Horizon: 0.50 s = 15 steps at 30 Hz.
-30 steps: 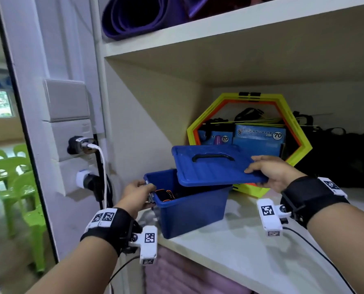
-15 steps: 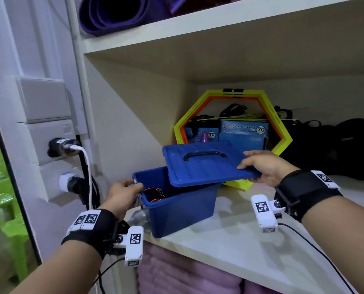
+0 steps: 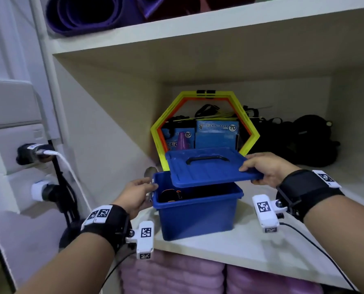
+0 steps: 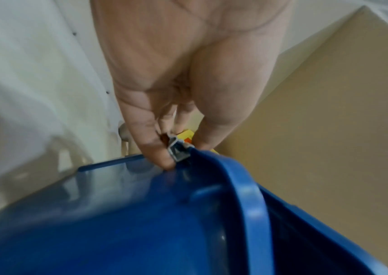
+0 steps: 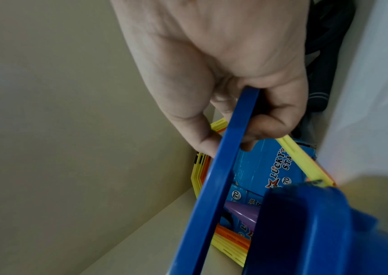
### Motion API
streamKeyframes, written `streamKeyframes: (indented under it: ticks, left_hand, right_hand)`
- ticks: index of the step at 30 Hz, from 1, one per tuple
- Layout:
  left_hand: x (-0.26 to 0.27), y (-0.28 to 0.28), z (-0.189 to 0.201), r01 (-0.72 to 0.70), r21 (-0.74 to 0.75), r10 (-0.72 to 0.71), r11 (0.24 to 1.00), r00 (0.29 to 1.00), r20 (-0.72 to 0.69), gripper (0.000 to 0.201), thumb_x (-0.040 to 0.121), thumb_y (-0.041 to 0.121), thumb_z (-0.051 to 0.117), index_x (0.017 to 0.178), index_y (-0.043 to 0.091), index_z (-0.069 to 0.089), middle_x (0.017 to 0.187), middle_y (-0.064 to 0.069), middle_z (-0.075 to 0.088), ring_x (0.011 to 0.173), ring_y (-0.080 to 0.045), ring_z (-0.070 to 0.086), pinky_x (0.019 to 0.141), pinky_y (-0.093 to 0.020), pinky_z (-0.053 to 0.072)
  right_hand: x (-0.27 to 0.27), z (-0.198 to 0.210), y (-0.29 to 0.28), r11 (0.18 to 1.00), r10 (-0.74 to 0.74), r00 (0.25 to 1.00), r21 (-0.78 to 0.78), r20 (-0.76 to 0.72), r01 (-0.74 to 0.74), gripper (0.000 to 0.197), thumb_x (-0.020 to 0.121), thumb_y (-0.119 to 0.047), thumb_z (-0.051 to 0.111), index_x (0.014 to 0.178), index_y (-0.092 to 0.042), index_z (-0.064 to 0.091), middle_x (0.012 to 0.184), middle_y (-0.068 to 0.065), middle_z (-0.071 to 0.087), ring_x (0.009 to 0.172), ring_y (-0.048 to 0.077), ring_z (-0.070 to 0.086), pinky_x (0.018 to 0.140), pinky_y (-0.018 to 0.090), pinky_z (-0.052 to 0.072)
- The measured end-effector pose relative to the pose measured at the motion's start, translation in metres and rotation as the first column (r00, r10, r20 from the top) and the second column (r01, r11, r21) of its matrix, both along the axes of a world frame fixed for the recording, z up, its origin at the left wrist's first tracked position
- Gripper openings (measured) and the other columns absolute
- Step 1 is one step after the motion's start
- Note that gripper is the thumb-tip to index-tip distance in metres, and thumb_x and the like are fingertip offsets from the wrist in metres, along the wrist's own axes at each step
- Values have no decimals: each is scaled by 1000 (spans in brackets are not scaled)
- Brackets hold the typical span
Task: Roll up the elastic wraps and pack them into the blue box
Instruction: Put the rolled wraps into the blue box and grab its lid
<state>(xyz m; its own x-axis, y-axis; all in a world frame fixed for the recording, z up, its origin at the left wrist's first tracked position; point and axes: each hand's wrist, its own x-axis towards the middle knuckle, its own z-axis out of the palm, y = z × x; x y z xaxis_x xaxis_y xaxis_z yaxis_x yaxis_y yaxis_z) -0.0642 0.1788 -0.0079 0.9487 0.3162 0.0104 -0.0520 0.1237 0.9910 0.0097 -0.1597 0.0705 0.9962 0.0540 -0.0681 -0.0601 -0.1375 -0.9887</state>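
The blue box stands near the shelf's front edge without its lid on. Inside at its left end lies a black and orange rolled wrap; the rest of the inside is hidden. My right hand grips the right edge of the blue lid and holds it tilted just above the box. The right wrist view shows the thumb and fingers clamped on the lid. At the box's left rim my left hand pinches a grey clip.
Yellow and orange hexagon rings lean at the back with blue cartons behind them. Black bags fill the back right. Plugs and cables hang on the wall left of the shelf. Purple mats lie above, purple rolls below.
The lid has come a little further left over the box's opening. My left hand stays at the box's left rim. The head view has swung, so the shelf sits more centred.
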Motion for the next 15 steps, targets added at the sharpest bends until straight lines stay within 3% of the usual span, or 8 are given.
streamKeyframes:
  ticks: [3, 5, 7, 11, 15]
  left_hand:
    - [10, -22, 2, -3, 7, 3, 1000, 1000, 7, 12, 99, 0, 52, 95, 7, 61, 70, -4, 69, 50, -12, 66, 46, -26, 55]
    - [10, -37, 5, 25, 16, -25, 1000, 1000, 7, 15, 101, 1, 45, 97, 5, 59, 62, -3, 60, 39, -8, 57, 43, -23, 52]
    - [10, -45, 7, 42, -4, -42, 999, 999, 29, 14, 99, 7, 46, 107, 10, 56, 65, -5, 50, 37, -9, 50, 44, -22, 50]
    - [13, -41, 5, 18, -56, -16, 998, 999, 33, 39, 96, 29, 62, 124, 2, 56, 84, -4, 65, 59, -15, 68, 57, -32, 57]
    - [7, -40, 6, 67, -33, -67, 997, 998, 0, 28, 97, 18, 63, 118, 0, 65, 92, -10, 77, 73, -23, 74, 59, -32, 59]
  right_hand:
    - [-12, -2, -5, 998, -3, 1000, -69, 5, 3, 30, 81, 11, 61, 95, -15, 56, 77, 8, 55, 67, 18, 49, 63, 28, 38]
    - [-16, -4, -4, 994, -22, 1000, -110, 7, 23, 26, 80, 11, 62, 85, -14, 56, 79, 12, 55, 68, 20, 50, 63, 29, 37]
    - [-15, -6, -3, 989, -46, 999, -139, 2, 46, 25, 78, 11, 65, 81, -12, 55, 81, 14, 55, 70, 23, 51, 63, 29, 38]
    - [-12, -9, 4, 983, -63, 998, -171, -14, 60, 24, 73, 9, 70, 75, -11, 56, 78, 15, 60, 72, 27, 57, 66, 34, 45]
    - [-11, -11, 17, 961, -47, 999, -274, -16, 41, 24, 69, 5, 74, 83, -9, 60, 76, 15, 56, 69, 26, 52, 55, 29, 39]
